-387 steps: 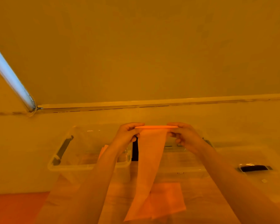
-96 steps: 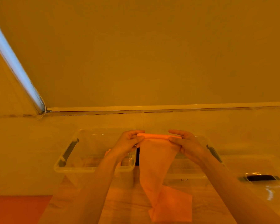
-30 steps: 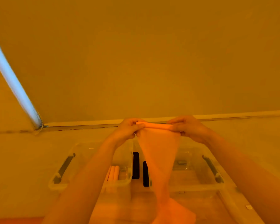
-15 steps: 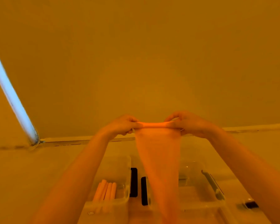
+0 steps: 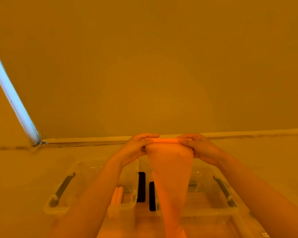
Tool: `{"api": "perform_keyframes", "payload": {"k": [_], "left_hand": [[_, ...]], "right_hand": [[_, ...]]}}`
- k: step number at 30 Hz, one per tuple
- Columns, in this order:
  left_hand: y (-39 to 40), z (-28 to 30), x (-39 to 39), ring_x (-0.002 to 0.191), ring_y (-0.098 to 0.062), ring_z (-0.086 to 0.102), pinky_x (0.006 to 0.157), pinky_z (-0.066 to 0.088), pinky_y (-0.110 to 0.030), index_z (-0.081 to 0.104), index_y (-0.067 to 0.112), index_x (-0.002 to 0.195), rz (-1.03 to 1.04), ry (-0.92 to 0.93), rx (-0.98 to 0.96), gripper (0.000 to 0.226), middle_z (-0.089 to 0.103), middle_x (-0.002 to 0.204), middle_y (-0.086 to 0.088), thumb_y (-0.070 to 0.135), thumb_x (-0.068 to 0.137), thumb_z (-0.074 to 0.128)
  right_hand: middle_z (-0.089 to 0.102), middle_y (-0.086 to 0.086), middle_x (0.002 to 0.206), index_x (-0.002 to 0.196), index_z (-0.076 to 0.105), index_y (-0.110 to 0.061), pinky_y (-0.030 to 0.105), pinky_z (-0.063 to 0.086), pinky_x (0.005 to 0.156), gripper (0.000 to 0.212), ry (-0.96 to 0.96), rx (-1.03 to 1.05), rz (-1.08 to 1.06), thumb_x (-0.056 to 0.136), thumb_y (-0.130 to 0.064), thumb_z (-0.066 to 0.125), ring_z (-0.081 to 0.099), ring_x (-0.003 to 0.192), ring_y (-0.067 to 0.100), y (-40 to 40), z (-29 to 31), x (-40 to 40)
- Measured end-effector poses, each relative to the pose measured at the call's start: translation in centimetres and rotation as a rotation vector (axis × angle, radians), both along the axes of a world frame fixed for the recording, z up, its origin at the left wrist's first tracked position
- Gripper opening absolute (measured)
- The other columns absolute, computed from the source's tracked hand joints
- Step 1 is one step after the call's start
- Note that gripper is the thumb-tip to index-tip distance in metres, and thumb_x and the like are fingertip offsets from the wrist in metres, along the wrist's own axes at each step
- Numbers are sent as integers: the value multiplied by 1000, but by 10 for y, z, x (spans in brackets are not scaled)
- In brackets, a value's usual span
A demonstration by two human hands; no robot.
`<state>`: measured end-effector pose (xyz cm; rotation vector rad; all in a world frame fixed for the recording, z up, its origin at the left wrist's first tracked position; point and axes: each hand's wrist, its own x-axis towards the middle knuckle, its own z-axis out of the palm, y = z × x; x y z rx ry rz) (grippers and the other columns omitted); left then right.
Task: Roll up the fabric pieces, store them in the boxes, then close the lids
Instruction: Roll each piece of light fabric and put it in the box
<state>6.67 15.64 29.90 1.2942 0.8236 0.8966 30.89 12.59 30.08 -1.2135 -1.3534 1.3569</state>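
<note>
Lifted higher than a second ago, hanging tail of thin orange fabric strip [image 5: 169, 177] drapes nearest, over two clear plastic boxes [image 5: 213, 194]. Beyond, its rolled top lies left-to-right between left hand [image 5: 136, 148] and right hand [image 5: 198, 147], fingers pinching either end, equally near.

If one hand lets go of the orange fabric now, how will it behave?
The fabric looks floppy: its free part hangs limp below both hands. The rolled top would probably unwind if the left hand or right hand released it.
</note>
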Motion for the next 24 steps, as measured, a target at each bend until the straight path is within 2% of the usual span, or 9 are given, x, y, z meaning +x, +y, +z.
{"api": "perform_keyframes", "payload": {"k": [2,5,10,14,17,19,21,24], "left_hand": [[-2,-5,3,81,-11,60,66,52,-24,71,15,101,47,-35,-16,22,69,98,-3,6,93,53],[-4,-12,8,81,-11,62,66,51,-25,72,16,97,106,-56,0,20,72,98,0,15,95,53],[-6,-19,9,79,-12,64,68,52,-26,65,18,117,144,-66,33,27,68,91,-1,13,91,59],[-10,-19,8,90,-16,65,77,55,-28,67,10,107,151,12,29,17,68,98,-7,10,92,59],[-13,-22,4,92,-17,66,76,56,-30,68,16,102,114,15,20,15,69,100,-3,12,90,61],[-12,-24,2,90,-15,65,72,56,-30,68,18,101,93,13,10,15,68,100,-3,13,90,60],[-14,-25,1,85,-13,64,71,55,-30,68,18,102,95,23,10,16,68,98,-2,11,91,59],[-16,-25,2,81,-13,64,71,53,-29,69,18,102,82,-4,-8,21,70,93,-2,4,90,58]], "right_hand": [[68,6,94,112,68,-12,27,53,66,22,22,15,-13,92,-17,59,62,84,16,0,-5,-1],[68,8,95,112,67,-11,27,54,67,23,87,18,-36,91,-13,61,62,85,17,2,-12,-3],[67,7,86,98,71,-13,28,51,62,12,106,43,-111,88,-18,65,62,75,16,2,-18,-7],[70,10,98,111,67,-8,28,56,64,27,134,41,-130,84,-8,69,67,81,18,3,-20,-5],[69,15,103,114,65,-3,28,57,67,28,126,35,-44,85,-8,66,67,87,22,-2,-20,-1],[69,13,98,112,66,-4,30,55,65,28,64,45,6,87,-15,64,65,84,22,-5,-22,-1],[68,6,87,104,68,-12,28,50,60,17,-10,47,21,89,-18,63,62,75,17,-7,-24,-4],[65,4,83,98,66,-18,26,49,55,13,22,37,21,89,-10,63,59,68,15,-6,-29,-5]]}}
